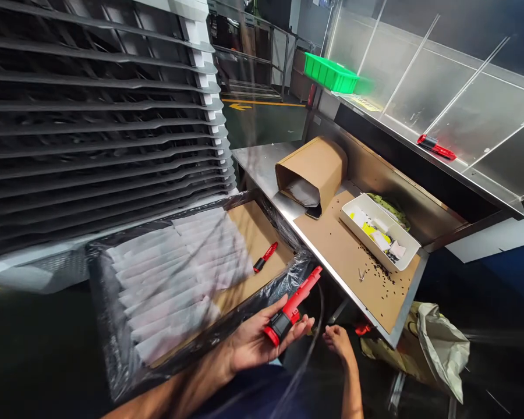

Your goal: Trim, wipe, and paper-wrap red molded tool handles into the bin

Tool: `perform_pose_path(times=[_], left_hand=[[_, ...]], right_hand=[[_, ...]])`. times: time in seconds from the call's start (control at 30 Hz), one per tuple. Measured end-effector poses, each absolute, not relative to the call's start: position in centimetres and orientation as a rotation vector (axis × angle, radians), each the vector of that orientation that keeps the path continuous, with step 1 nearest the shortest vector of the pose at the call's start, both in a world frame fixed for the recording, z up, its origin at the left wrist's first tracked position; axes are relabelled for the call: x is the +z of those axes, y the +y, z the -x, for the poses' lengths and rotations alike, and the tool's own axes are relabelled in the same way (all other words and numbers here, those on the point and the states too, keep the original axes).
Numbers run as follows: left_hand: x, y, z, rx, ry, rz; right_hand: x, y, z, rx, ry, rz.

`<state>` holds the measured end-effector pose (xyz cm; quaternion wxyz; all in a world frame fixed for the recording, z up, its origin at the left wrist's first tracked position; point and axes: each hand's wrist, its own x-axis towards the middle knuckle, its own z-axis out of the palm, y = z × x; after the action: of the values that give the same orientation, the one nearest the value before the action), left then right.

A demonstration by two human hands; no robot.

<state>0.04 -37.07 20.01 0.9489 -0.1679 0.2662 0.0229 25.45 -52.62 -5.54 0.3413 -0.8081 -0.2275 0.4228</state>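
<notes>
The left hand [264, 336] is palm up, its thumb and fingers loosely gripping a red-and-black part [291, 307] between the lined box [247, 224] and the front edge of the metal bench [262, 156]. The part's long axis runs diagonally — the wide, black-banded end sits low over the fingers, and the narrow red end points up and to the right, toward the bench. The right hand [338, 342] is off to the right, apart from the part, its fingers curled; whether they pinch anything, I cannot tell. A similar part [266, 257] lies in the box beside rows of white wrapped pieces [179, 267], slanting much the same way — black end low, red end up and right.
</notes>
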Motion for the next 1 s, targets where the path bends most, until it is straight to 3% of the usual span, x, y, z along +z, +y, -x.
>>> perform_pose_path(times=[0.53, 1.0], left_hand=[[20.5, -37.9, 0.4, 0.079, 0.492, 0.266], [20.8, -36.2, -1.8, 0.109, 0.567, 0.246]], right_hand=[[-1.9, -51.0, -23.6, 1.105, -0.689, 1.974], [5.8, -47.8, -25.4, 1.025, -0.76, 1.878]])
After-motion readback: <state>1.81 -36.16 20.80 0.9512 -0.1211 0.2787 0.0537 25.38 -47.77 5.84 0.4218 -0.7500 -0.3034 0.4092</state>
